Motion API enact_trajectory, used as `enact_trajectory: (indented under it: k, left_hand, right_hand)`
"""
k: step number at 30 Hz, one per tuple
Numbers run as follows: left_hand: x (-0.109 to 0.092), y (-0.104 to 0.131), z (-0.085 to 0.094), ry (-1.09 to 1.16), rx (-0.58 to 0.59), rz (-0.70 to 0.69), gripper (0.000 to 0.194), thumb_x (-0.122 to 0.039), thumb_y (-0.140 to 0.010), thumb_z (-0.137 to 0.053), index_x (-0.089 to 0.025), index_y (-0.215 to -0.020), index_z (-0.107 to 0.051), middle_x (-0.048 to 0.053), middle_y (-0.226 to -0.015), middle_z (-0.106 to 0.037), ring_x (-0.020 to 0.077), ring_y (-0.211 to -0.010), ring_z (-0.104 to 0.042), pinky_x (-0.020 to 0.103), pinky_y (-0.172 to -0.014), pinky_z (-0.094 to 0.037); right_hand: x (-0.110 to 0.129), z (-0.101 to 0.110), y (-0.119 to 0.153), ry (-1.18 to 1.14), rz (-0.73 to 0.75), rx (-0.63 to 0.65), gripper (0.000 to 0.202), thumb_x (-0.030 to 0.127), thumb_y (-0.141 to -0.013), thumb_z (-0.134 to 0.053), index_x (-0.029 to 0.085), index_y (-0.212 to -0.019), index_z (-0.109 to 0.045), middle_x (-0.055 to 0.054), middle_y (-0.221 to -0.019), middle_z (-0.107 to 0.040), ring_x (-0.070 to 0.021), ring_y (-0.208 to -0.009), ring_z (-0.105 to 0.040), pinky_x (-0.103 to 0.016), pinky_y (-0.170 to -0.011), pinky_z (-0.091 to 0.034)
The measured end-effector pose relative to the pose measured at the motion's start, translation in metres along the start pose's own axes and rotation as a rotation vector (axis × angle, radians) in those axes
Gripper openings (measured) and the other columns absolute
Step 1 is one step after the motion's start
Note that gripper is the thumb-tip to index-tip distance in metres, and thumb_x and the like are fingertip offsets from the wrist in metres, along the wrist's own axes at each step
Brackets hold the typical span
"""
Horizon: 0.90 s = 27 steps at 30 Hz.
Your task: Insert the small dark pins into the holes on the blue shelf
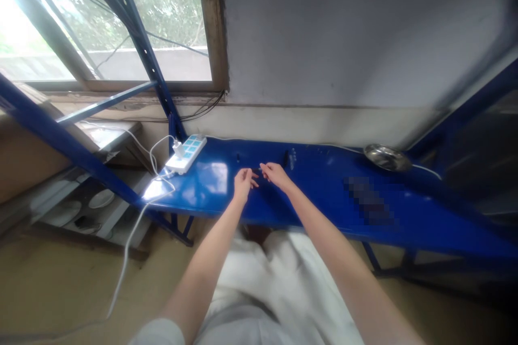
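Over the blue table, my left hand and my right hand are close together with fingertips pinched. Between them runs a small, thin dark piece, too small to name; both hands appear to grip it, one at each end. Just beyond the left hand, a tiny dark cylinder stands on the table. Past the right hand are a short black object and several small clear pieces lying beside it.
A white power strip with a plugged-in charger sits at the table's left end, its cable hanging off the edge. A shiny metal dish is at the back right; a blurred dark object lies nearer. Blue posts rise at left.
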State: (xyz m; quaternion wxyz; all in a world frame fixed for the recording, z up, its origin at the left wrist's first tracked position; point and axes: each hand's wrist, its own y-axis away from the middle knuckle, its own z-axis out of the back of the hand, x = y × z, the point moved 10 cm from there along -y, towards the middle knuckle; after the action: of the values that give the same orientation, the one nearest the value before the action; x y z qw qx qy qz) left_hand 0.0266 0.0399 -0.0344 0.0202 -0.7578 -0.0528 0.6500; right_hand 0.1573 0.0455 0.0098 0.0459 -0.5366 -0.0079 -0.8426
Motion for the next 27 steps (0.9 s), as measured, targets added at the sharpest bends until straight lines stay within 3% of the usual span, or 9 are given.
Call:
enact_trajectory:
  k: [6,13,16,20,24,27]
  left_hand:
    - [0.002,-0.001,0.001,-0.021,-0.005,-0.005,0.033,-0.046,-0.08,-0.05,-0.014,-0.086,-0.051,0.001,-0.066,-0.06,0.0065,-0.04,-0.053,0.017,-0.038,-0.032]
    - [0.006,-0.003,0.003,-0.014,-0.037,0.01,0.03,-0.043,-0.082,-0.047,-0.014,-0.088,-0.049,0.0,-0.064,-0.059,0.0061,-0.038,-0.051,0.017,-0.039,-0.032]
    - [0.007,-0.003,0.005,-0.018,-0.055,0.011,0.03,-0.043,-0.082,-0.047,-0.014,-0.09,-0.049,0.0,-0.064,-0.059,0.0063,-0.039,-0.052,0.017,-0.039,-0.033]
    - [0.005,-0.001,-0.001,-0.094,0.012,0.0,0.029,-0.041,-0.078,-0.054,-0.013,-0.086,-0.054,0.0,-0.062,-0.059,0.0064,-0.041,-0.051,0.017,-0.04,-0.034]
    - [0.001,0.0,-0.002,-0.097,0.034,-0.04,0.031,-0.044,-0.076,-0.055,-0.014,-0.081,-0.055,-0.002,-0.059,-0.056,0.0059,-0.041,-0.049,0.017,-0.04,-0.035]
    - [-0.001,0.0,0.001,-0.075,0.011,-0.043,0.031,-0.046,-0.077,-0.053,-0.015,-0.078,-0.055,-0.004,-0.054,-0.049,0.0045,-0.038,-0.043,0.017,-0.039,-0.032]
  right_hand:
    - [0.017,0.007,0.002,0.298,0.106,0.143,0.006,0.021,-0.081,-0.051,0.017,-0.08,-0.054,-0.001,-0.07,-0.062,-0.0091,-0.055,-0.053,-0.021,-0.056,-0.04]
    - [0.025,0.014,0.005,0.729,0.078,0.182,0.007,0.021,-0.084,-0.048,0.019,-0.085,-0.055,-0.004,-0.075,-0.061,-0.0126,-0.06,-0.051,-0.023,-0.055,-0.034]
    - [0.023,0.019,0.003,0.716,0.038,0.122,0.009,0.02,-0.085,-0.045,0.017,-0.087,-0.054,-0.007,-0.08,-0.061,-0.0137,-0.063,-0.052,-0.023,-0.056,-0.035]
    - [0.032,0.014,0.003,0.53,0.143,-0.01,0.011,0.02,-0.086,-0.043,0.016,-0.087,-0.054,-0.006,-0.086,-0.059,-0.0132,-0.073,-0.052,-0.023,-0.064,-0.039]
    - [0.034,-0.013,0.007,0.513,0.24,0.064,0.009,0.021,-0.082,-0.051,0.015,-0.078,-0.057,-0.005,-0.083,-0.056,-0.0128,-0.073,-0.051,-0.024,-0.067,-0.04]
    - [0.029,-0.022,0.007,0.481,0.238,0.103,0.009,0.021,-0.079,-0.054,0.015,-0.077,-0.06,-0.005,-0.08,-0.057,-0.0124,-0.07,-0.051,-0.024,-0.066,-0.04]
